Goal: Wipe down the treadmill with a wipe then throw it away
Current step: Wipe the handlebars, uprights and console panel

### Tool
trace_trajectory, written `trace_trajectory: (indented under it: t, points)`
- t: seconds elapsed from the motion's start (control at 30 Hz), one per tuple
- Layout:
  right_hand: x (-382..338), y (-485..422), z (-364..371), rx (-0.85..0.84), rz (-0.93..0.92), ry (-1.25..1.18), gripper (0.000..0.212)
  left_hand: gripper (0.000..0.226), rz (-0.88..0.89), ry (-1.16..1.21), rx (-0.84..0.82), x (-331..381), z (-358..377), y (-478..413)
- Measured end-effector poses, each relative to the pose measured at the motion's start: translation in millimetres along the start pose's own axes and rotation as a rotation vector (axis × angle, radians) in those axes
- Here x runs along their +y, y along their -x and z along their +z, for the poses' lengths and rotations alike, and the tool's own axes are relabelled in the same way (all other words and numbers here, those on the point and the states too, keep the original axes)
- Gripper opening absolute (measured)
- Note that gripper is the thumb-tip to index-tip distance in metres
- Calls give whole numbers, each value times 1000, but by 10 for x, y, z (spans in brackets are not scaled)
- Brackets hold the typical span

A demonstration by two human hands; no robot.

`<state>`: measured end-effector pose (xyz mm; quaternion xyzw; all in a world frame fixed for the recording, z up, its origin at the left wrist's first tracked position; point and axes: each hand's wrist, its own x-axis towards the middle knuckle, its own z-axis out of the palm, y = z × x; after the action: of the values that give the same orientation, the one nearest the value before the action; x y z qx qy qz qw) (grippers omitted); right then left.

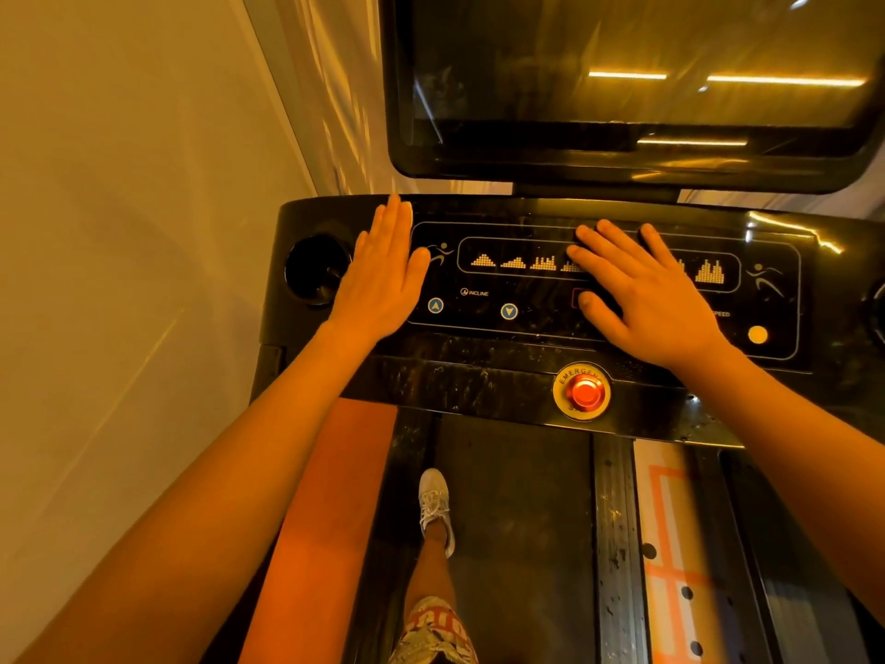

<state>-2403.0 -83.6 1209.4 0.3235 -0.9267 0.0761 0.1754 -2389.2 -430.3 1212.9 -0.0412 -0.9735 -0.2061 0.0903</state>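
Found the left hand (383, 273) flat and palm-down on the left end of the console (479, 349) of the treadmill (618, 543), fingers straight, pressed together and pointing toward twelve o'clock; found the right hand (656, 299) palm-down on the middle of the same console, fingers spread and pointing toward eleven o'clock, covering part of the row of program icons (515, 262); saw the two hands well apart, neither curled round anything; could not tell whether anything lay beneath either palm.

Noted a round cup holder (316, 270) just at nine o'clock of the left hand; spotted blue incline arrows (435, 305) between the hands, at about four o'clock of the left one; marked a red emergency button (584, 391) in its yellow ring on the console's lower lip, at seven o'clock of the right hand, apart from it; marked a small yellow button (757, 335) at four o'clock of that hand.

Made out a dark screen (622, 79) above the console at twelve o'clock, streaked with reflected light; saw the black belt (517, 519) running toward six o'clock, with a white laced shoe (435, 505) planted on its left part, toe toward twelve; found a pale wall (119, 232) at nine o'clock.
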Motion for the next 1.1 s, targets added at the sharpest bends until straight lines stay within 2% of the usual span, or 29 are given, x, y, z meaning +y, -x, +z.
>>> trace_trajectory:
  t: [0.13, 0.33, 0.57, 0.77, 0.97, 1.1]
  points:
    - [-5, -2, -9, -6, 8, 6, 58, 63, -15, 29, 46, 86, -53, -226]
    - [-15, -9, -10, -4, 14, 4, 58, 63, -18, 0, 71, 23, 118, 143]
    - [-26, 3, -5, 1, 12, 10, 58, 60, -60, 6, 118, 71, 94, -207]
    - [-20, -1, 1, 3, 13, 5, 58, 61, 5, 37, 100, 37, 208, 256]
    - [-16, -10, -7, 0, 10, 0, 58, 59, -42, 50, 94, 145, -56, -190]
    - [-21, -4, -13, -5, 12, 2, 59, 62, -16, 57, 100, 73, 148, 225]
